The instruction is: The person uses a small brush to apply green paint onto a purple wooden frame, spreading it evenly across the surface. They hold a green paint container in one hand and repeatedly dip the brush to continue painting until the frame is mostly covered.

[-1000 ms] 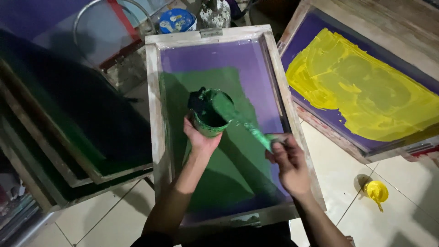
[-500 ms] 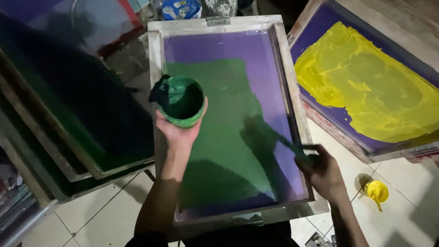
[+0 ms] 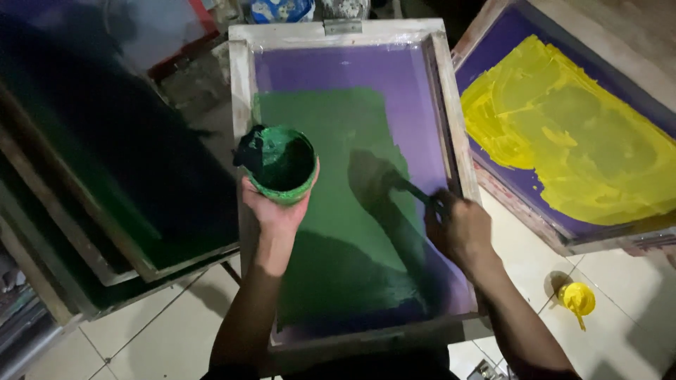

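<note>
Green ink, thick and matte, covers the middle of a purple mesh stretched in a pale wooden screen frame [image 3: 451, 91], a rectangle with worn, paint-smudged rails and a small metal hinge at its far end. Above the frame's left rail the left hand [image 3: 276, 211] cups a round pot of green ink [image 3: 280, 162] from below, fingers wrapped tight round its smeared wall; the pot is tilted a little and its inside looks dark and wet. Over the frame's right rail the right hand [image 3: 459, 226] is closed in a fist around the handle of a dark, slim spreading tool [image 3: 412, 188], whose far end lies on the green patch; its shape is blurred. To the right of the frame leans a second screen [image 3: 563, 134], purple mesh daubed with streaky yellow. Below that, on the pale floor tiles, lies a small yellow-coated lump [image 3: 577, 299]. Left of the frame, dark stacked screens [image 3: 105, 183] lie in shadow.
</note>
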